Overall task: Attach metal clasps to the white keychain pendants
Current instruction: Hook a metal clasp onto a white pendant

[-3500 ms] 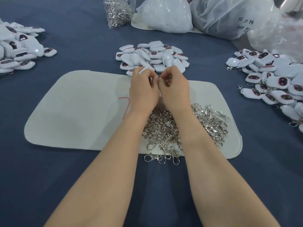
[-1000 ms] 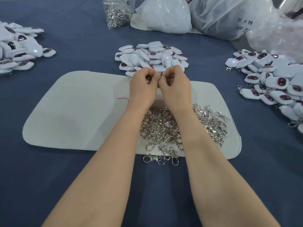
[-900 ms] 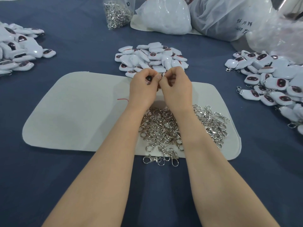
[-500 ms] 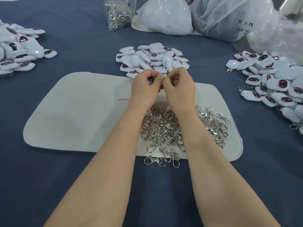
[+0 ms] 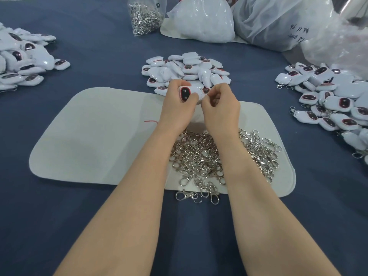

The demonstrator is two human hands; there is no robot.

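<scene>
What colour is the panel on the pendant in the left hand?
Black, red-rimmed, on the white pendant; head view.

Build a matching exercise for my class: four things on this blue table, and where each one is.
Things
1. loose silver metal clasps
2. clear plastic bag of clasps
3. white pendant with a dark, red-rimmed face
4. short red thread

Places
A. gripped in the left hand
B. far side of the blue tablecloth
C. heaped on the right half of the white felt mat
D. middle of the mat

Pairs: 1-C, 2-B, 3-A, 4-D
</scene>
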